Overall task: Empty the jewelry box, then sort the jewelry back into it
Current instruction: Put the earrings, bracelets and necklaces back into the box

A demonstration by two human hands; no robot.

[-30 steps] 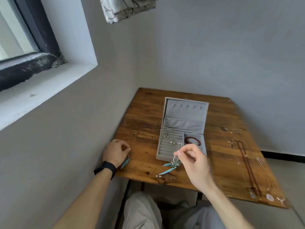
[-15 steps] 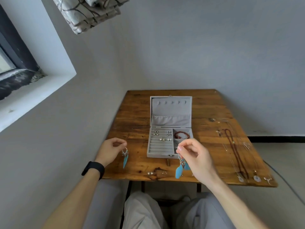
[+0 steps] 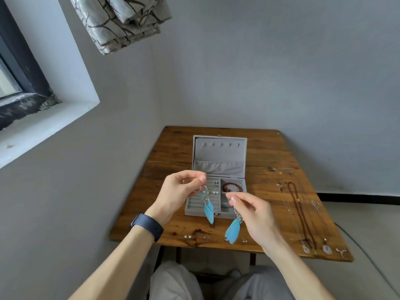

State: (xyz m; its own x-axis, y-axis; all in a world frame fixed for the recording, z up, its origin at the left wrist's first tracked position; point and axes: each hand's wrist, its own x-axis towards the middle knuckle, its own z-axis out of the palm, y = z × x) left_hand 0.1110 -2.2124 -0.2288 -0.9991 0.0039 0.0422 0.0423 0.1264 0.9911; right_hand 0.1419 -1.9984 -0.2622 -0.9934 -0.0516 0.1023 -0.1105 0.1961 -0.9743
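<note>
The left hand (image 3: 179, 191) pinches the hook of a blue feather earring (image 3: 209, 211) between thumb and forefinger, the other fingers curled. The feather hangs straight down in front of the jewelry box (image 3: 219, 152). The right hand (image 3: 255, 215) pinches the top of a second feather earring (image 3: 233, 232) the same way, and it dangles before the box's front right corner. Both hands are raised above the box's front half and are close to each other without touching. The left wrist wears a dark watch (image 3: 149, 226). The box stands open with its lid upright at the back. Small stud earrings (image 3: 215, 184) sit in the ring rolls of its left section, and a red bead bracelet (image 3: 232, 187) lies in its rear right compartment. Well to the right of the box, a dark red bead necklace (image 3: 299, 211) lies stretched out among thin silver chains (image 3: 289, 210). In front of the box, a few tiny studs (image 3: 187, 236) lie on the wooden table (image 3: 266, 152).
</note>
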